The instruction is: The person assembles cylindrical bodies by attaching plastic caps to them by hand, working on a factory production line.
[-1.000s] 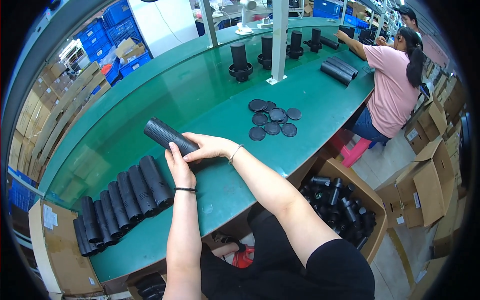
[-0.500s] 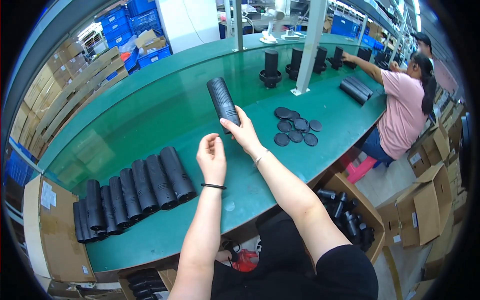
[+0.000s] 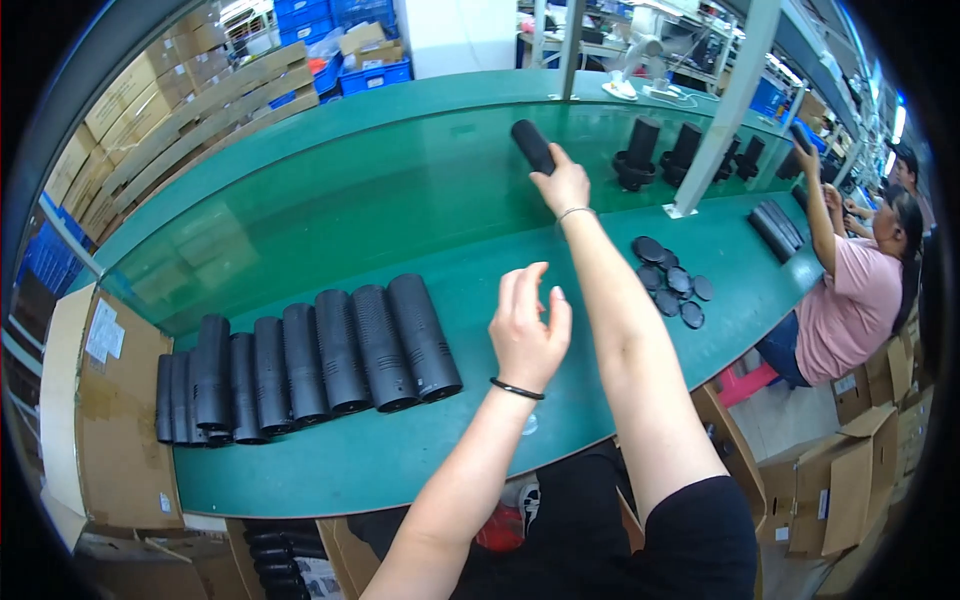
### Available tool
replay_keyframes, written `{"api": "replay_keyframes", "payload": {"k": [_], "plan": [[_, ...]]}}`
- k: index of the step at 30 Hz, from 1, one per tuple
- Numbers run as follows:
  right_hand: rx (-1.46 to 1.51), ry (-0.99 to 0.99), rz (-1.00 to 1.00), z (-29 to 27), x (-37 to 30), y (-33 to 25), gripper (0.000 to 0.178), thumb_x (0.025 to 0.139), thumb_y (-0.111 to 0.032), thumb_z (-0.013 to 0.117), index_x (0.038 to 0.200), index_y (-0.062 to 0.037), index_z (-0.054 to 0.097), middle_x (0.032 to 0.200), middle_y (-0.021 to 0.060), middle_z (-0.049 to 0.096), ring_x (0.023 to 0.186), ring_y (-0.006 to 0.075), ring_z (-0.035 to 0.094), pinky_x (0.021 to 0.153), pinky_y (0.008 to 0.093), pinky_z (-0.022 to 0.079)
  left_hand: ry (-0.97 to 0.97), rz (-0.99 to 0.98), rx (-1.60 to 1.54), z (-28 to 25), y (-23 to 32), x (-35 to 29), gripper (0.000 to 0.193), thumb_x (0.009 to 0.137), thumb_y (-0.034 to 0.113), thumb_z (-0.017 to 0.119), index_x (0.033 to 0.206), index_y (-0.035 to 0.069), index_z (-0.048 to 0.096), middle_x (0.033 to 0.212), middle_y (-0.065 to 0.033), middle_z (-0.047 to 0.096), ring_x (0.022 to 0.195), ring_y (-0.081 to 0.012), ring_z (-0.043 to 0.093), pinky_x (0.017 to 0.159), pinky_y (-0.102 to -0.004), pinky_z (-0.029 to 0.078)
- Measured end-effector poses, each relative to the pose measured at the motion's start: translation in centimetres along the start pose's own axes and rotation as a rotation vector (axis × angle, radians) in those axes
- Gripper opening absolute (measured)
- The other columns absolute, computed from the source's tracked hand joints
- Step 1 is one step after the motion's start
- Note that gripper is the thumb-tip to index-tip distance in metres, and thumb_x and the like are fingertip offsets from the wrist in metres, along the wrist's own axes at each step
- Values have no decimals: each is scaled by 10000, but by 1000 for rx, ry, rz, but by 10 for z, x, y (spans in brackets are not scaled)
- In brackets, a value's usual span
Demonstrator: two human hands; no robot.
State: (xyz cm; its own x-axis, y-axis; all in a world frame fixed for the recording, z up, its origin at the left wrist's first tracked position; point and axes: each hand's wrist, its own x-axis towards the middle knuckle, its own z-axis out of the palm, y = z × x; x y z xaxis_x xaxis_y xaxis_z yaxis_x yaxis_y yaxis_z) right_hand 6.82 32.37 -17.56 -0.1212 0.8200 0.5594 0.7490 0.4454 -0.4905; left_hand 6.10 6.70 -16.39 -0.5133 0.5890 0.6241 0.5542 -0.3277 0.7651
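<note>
A black cylindrical housing (image 3: pixel 532 146) is in my right hand (image 3: pixel 563 184), gripped by its lower end and tilted above the far part of the green bench (image 3: pixel 480 440). My left hand (image 3: pixel 530 328) is raised over the bench with nothing in it, its fingers loosely bent and apart. To the left of that hand several similar black cylindrical housings (image 3: pixel 322 345) lie side by side in a row. Beyond my right forearm a cluster of flat black round discs (image 3: pixel 678 279) lies on the bench.
Black cylinders on round bases (image 3: pixel 636 155) stand behind a pale metal post (image 3: pixel 735 110). A co-worker in a pink top (image 3: pixel 868 295) sits at the right, holding up a dark cylinder. A cardboard box (image 3: pixel 135 410) borders the bench's left end; open cartons (image 3: pixel 835 490) stand at lower right.
My right hand has carried the black housing away from my left hand, outward and to the right. My left hand's fingers have spread. The view has swung left. The co-worker's arm has risen.
</note>
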Motion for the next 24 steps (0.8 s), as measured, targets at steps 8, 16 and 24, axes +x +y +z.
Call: {"api": "replay_keyframes", "payload": {"k": [8, 16, 24], "plan": [[-131, -33, 24, 14, 22, 56, 467, 682, -255, 631, 1132, -166, 538, 1048, 186, 546, 932, 393, 513, 815, 432, 422, 82, 55, -31, 8, 4, 5, 262, 732, 72, 560, 987, 23, 522, 936, -117, 515, 593, -223, 535, 523, -304, 450], [136, -243, -557, -4, -61, -36, 392, 711, -165, 619, 1089, -85, 550, 931, 152, 552, 869, 253, 529, 738, 367, 433, 73, 31, -82, -15, 4, 3, 233, 726, 64, 553, 952, 14, 525, 911, -113, 502, 616, -226, 540, 541, -320, 451], [398, -743, -335, -42, -184, -86, 780, 736, -421, 659, 1316, -69, 274, 744, 114, 588, 657, 193, 572, 587, 310, 456, 112, 343, -174, -27, 43, 9, 194, 697, 45, 569, 886, 4, 550, 888, -139, 494, 746, -280, 551, 626, -347, 464]]}}
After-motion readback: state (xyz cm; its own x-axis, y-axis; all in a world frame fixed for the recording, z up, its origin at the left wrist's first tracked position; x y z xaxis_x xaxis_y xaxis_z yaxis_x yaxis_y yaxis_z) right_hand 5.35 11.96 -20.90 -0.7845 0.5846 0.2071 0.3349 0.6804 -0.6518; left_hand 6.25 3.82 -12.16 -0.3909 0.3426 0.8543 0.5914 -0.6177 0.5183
